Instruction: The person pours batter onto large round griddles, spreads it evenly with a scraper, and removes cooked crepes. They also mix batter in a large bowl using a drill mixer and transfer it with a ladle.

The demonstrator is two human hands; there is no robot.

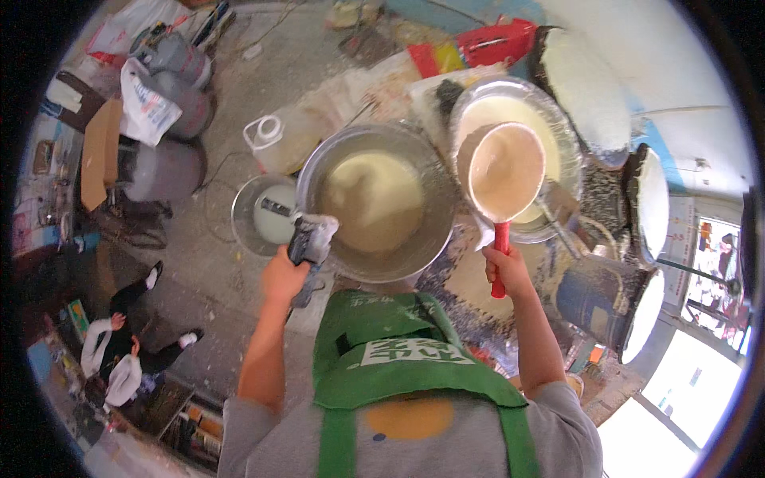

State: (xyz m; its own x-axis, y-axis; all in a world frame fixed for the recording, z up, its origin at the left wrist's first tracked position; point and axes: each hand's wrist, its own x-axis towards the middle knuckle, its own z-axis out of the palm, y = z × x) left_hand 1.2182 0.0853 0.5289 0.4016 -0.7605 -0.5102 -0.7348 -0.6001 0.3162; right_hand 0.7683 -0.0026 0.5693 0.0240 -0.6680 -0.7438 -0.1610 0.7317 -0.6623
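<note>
My left hand is closed around the grip of a dark handheld power tool, whose front end is wrapped in pale plastic. The tool stands at the left rim of a large metal basin. Pale yellow and brownish liquid lies inside it. My right hand grips the red handle of a dipper, its deep bowl coated in tan residue. The dipper bowl is above a second, plastic-lined basin holding cream-coloured liquid, and partly hides it.
A metal bucket with whitish liquid stands left of the large basin. Behind it is a plastic jug. Blue drums with white tops line the right side. Gas cylinders stand left. A seated person is at lower left.
</note>
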